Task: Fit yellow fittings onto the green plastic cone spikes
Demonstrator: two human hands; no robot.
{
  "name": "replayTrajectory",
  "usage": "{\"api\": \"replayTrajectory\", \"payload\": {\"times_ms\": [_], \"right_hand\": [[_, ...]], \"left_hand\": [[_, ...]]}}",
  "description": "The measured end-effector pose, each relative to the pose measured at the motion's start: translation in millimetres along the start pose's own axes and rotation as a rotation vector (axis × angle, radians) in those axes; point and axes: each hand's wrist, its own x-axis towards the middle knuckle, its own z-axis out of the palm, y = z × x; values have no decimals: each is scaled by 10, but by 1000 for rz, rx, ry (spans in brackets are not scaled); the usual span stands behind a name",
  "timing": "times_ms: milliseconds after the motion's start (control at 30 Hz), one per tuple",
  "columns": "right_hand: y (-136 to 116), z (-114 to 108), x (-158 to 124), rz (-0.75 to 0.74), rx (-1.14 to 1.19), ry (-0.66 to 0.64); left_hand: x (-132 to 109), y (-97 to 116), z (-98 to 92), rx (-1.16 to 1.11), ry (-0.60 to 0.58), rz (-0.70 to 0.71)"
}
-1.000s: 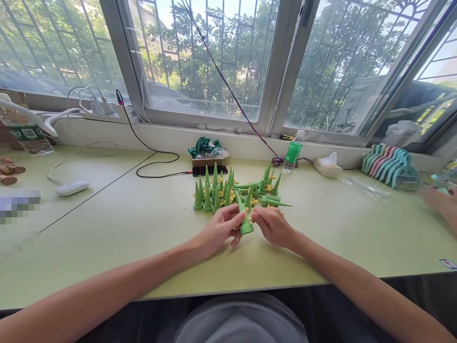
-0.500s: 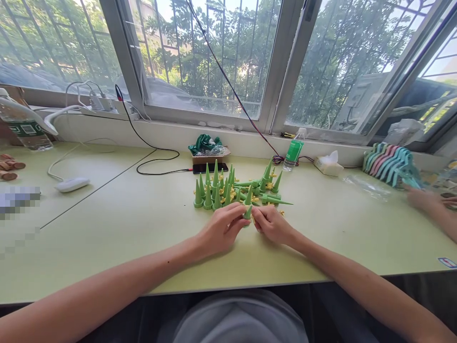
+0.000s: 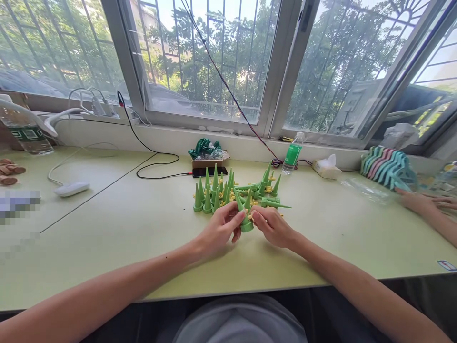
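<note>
In the head view, my left hand (image 3: 224, 224) is closed round a green plastic plant watering spike (image 3: 246, 226), its wide ribbed cap tilted down toward me. My right hand (image 3: 272, 226) pinches a small yellow valve (image 3: 251, 216) against the side of that spike. Whether the valve is seated in the spike cannot be made out. Just beyond my hands stand several more green spikes (image 3: 215, 178), upright and close together, with yellow valves among them. To their right, other spikes lie on their sides, one long spike (image 3: 276, 203) pointing right.
A phone (image 3: 210, 172) lies before a small box (image 3: 209, 155) at the back. Farther right are a water bottle (image 3: 292, 155), a tissue pack (image 3: 327, 167) and stacked hangers (image 3: 387, 166). Another person's hand (image 3: 417, 202) rests by the hangers. A white device (image 3: 72, 189) lies left.
My left hand has turned the spike so its cap now faces down toward me. My right hand has come against its side with the yellow valve. The other person's hand moved slightly left.
</note>
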Motion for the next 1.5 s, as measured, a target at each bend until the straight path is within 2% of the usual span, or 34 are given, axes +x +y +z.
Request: {"api": "replayTrajectory", "payload": {"times_ms": [133, 233, 400, 733, 1200, 1500], "right_hand": [[39, -25, -11, -85, -23, -48], [55, -9, -13, -126, -23, -39], [59, 21, -16, -137, -54, -5], [102, 79, -49, -60, -66, 38], [69, 57, -4, 66, -78, 16], [91, -30, -12, -53, -127, -70]], "left_hand": [[0, 28, -8, -144, -57, -111], [-9, 32, -4, -145, -58, -126], [-11, 0, -11, -106, -41, -103], [-19, -45, -9, -2, -77, 11], [-32, -43, 13, 206, 0, 84], [-8, -68, -5, 288, 14, 89]]}}
